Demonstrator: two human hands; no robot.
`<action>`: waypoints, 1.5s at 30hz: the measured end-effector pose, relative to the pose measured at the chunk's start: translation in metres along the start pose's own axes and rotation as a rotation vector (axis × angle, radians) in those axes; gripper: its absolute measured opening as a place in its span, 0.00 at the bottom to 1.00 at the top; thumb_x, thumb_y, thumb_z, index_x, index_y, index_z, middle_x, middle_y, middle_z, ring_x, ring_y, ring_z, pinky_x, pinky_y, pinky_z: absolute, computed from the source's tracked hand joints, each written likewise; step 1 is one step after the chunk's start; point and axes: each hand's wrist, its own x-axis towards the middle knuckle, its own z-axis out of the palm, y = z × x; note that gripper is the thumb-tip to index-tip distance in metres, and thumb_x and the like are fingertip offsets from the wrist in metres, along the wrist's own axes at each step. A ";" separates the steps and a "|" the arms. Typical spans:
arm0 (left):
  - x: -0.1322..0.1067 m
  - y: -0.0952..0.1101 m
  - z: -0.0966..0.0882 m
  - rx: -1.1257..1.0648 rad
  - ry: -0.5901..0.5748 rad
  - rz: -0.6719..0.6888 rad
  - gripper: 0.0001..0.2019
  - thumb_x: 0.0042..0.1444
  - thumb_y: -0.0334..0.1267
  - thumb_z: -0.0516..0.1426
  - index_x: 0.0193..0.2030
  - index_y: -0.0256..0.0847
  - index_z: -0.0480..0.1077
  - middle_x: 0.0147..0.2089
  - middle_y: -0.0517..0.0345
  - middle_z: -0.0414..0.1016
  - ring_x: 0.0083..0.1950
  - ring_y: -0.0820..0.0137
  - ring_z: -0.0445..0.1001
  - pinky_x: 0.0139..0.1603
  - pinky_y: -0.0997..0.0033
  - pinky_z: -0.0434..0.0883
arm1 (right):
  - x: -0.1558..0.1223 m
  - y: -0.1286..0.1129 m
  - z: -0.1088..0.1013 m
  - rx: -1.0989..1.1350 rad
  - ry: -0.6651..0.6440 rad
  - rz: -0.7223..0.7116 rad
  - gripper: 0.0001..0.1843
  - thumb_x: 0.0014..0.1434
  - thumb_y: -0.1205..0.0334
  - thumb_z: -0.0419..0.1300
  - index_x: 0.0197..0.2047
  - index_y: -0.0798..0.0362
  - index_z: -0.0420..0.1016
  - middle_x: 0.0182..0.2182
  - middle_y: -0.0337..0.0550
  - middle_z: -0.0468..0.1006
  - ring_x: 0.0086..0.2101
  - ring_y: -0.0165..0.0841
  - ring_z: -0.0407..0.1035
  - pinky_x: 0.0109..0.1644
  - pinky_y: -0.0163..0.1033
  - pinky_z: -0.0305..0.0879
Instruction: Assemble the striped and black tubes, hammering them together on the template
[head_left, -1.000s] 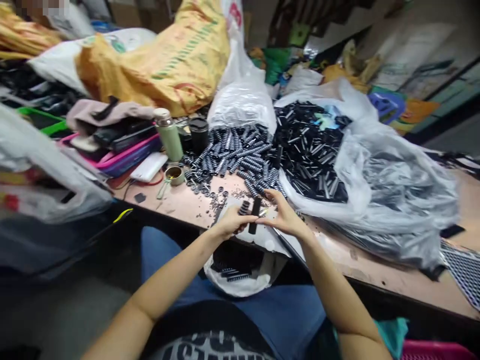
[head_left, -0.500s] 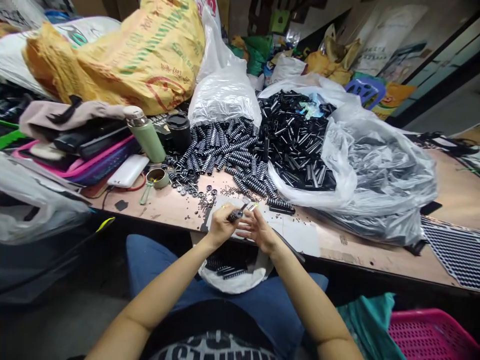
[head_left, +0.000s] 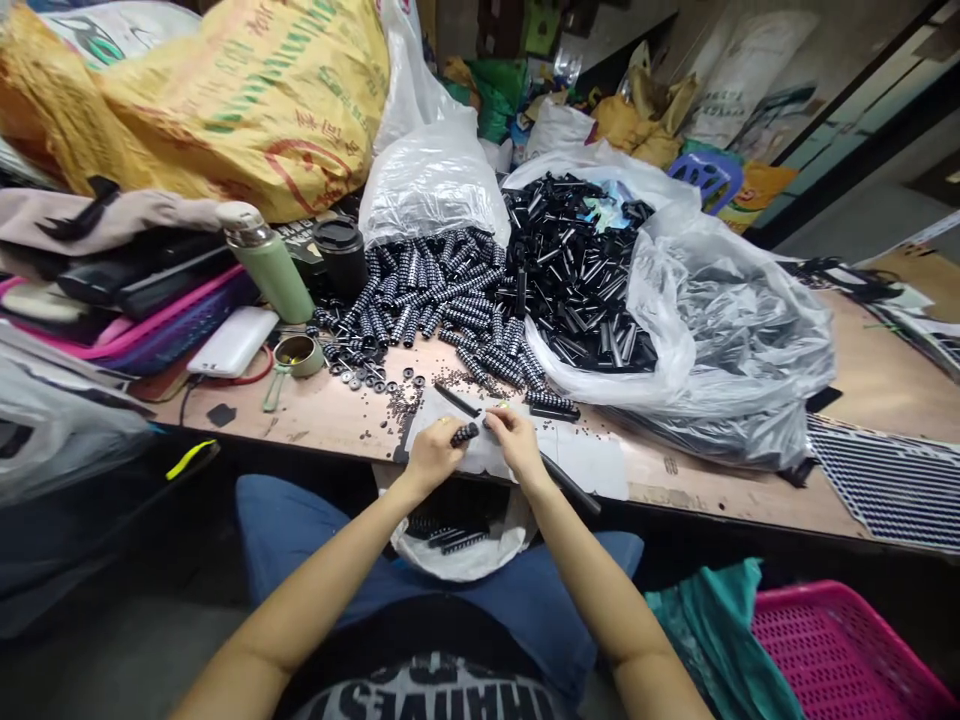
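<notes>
At the table's front edge my left hand (head_left: 431,452) is closed round a short black ribbed cylinder (head_left: 464,434). My right hand (head_left: 512,435) is closed beside it, fingertips pinching something small that I cannot make out. Both hands rest over a white sheet (head_left: 577,455), across which a long thin black rod (head_left: 459,401) lies. Just beyond is a heap of ribbed black-and-white cylinders (head_left: 450,295). An open clear plastic bag holds several plain black tubes (head_left: 577,270). A white bag (head_left: 465,545) with finished pieces hangs under the table edge by my lap.
On the left stand a green flask (head_left: 266,262), a black cup (head_left: 339,255), a white phone (head_left: 232,342) and a small round tin (head_left: 296,352), with loose washers (head_left: 375,380) nearby. Yellow sacks (head_left: 225,100) are piled behind. A pink basket (head_left: 847,650) sits low on the right.
The view has tilted and shifted. My hands have drawn back from the heap to the white sheet. The long black tube held upright a second ago has gone; my left hand holds the ribbed cylinder.
</notes>
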 end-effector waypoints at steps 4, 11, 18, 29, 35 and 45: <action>-0.004 -0.024 -0.026 -0.135 0.157 -0.219 0.10 0.57 0.43 0.57 0.32 0.38 0.72 0.31 0.55 0.75 0.34 0.67 0.73 0.38 0.71 0.68 | -0.014 0.029 -0.031 -0.441 -0.029 -0.383 0.12 0.61 0.55 0.55 0.38 0.52 0.76 0.35 0.45 0.78 0.35 0.35 0.70 0.43 0.42 0.67; -0.005 -0.038 -0.045 -0.254 0.265 -0.419 0.14 0.54 0.47 0.59 0.38 0.37 0.75 0.37 0.53 0.78 0.39 0.66 0.76 0.42 0.71 0.69 | 0.007 0.039 -0.049 -0.725 -0.022 -0.623 0.10 0.62 0.60 0.52 0.39 0.52 0.74 0.38 0.50 0.76 0.43 0.41 0.69 0.50 0.50 0.66; -0.004 -0.043 -0.035 -0.053 0.307 -0.323 0.12 0.56 0.45 0.57 0.29 0.38 0.72 0.29 0.55 0.75 0.33 0.68 0.73 0.38 0.72 0.67 | -0.024 0.025 0.021 -0.631 -0.309 -0.714 0.11 0.63 0.60 0.53 0.46 0.51 0.72 0.42 0.49 0.76 0.45 0.39 0.68 0.51 0.46 0.67; -0.002 -0.049 -0.040 -0.300 0.403 -0.536 0.15 0.53 0.47 0.59 0.36 0.35 0.74 0.32 0.53 0.77 0.33 0.68 0.74 0.36 0.72 0.69 | -0.031 0.024 0.092 -0.834 -0.410 -0.591 0.59 0.40 0.48 0.69 0.68 0.60 0.45 0.60 0.60 0.61 0.60 0.49 0.53 0.65 0.58 0.46; -0.006 -0.032 -0.066 -0.533 -0.015 -0.555 0.15 0.43 0.45 0.66 0.30 0.35 0.73 0.26 0.58 0.75 0.27 0.70 0.72 0.28 0.74 0.67 | -0.018 0.002 0.063 -0.783 -0.402 -0.538 0.61 0.39 0.53 0.70 0.69 0.57 0.43 0.63 0.59 0.55 0.62 0.49 0.49 0.66 0.56 0.48; -0.003 -0.009 -0.047 -0.607 0.228 -0.504 0.12 0.47 0.45 0.63 0.31 0.38 0.70 0.21 0.62 0.68 0.22 0.73 0.67 0.25 0.73 0.65 | -0.019 -0.030 0.033 0.007 -0.383 0.174 0.51 0.43 0.31 0.63 0.62 0.52 0.56 0.53 0.56 0.69 0.49 0.44 0.70 0.51 0.53 0.70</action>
